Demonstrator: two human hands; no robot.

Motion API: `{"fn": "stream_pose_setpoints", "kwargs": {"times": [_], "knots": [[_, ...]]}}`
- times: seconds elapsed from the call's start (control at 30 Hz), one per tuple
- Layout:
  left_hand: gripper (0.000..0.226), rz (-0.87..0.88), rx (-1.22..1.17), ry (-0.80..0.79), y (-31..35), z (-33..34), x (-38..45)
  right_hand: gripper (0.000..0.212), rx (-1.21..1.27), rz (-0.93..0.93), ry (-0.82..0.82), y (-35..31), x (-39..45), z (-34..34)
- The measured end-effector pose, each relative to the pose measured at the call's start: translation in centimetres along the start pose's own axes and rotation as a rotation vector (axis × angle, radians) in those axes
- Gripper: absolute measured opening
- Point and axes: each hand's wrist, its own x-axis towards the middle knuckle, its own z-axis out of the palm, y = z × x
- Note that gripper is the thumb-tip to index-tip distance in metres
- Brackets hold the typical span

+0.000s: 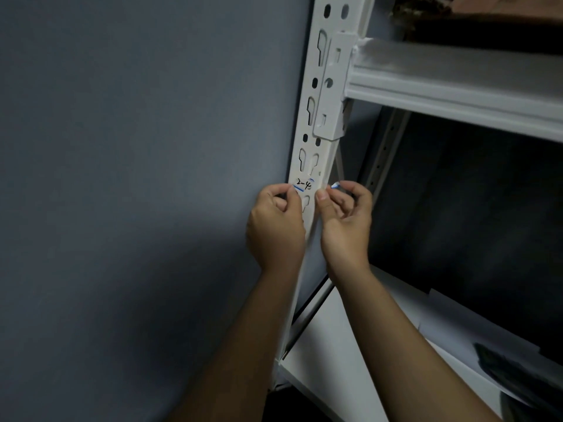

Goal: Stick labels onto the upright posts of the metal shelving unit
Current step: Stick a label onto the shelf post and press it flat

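Note:
A white slotted upright post (pixel 323 95) of the metal shelving unit runs down the middle of the head view. A white label (pixel 304 184) with blue edging and the handwritten mark "2-4" lies across the post's front face. My left hand (pixel 274 226) pinches the label's left end at the post's left edge. My right hand (pixel 344 220) pinches the right end, which wraps round the post's right edge, thumb against the post face.
A white crossbeam (pixel 457 83) joins the post at a bracket above my hands. Below lies a white shelf board (pixel 350 345) with papers and a dark object (pixel 518 370) at right. A blue-grey wall (pixel 137 178) fills the left side.

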Motion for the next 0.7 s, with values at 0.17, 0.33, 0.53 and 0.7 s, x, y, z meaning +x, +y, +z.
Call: {"fn": "stream_pose_setpoints", "kwargs": {"times": [0.17,0.33,0.53,0.7], "knots": [[0.013,-0.009,-0.028,-0.011,-0.23,0.14,0.16,0.028,0.020,0.000,0.000,0.09,0.01,0.06],[0.016,-0.049,-0.035,-0.021,0.00,0.18,0.54,0.027,0.041,-0.003,0.008,0.32,0.03,0.22],[0.008,-0.092,0.022,-0.025,0.38,0.49,0.75,0.027,0.039,-0.012,0.007,0.38,-0.05,0.21],[0.010,-0.095,0.060,-0.021,0.65,0.58,0.72,0.026,0.033,-0.012,0.012,0.45,-0.01,0.24]]}}
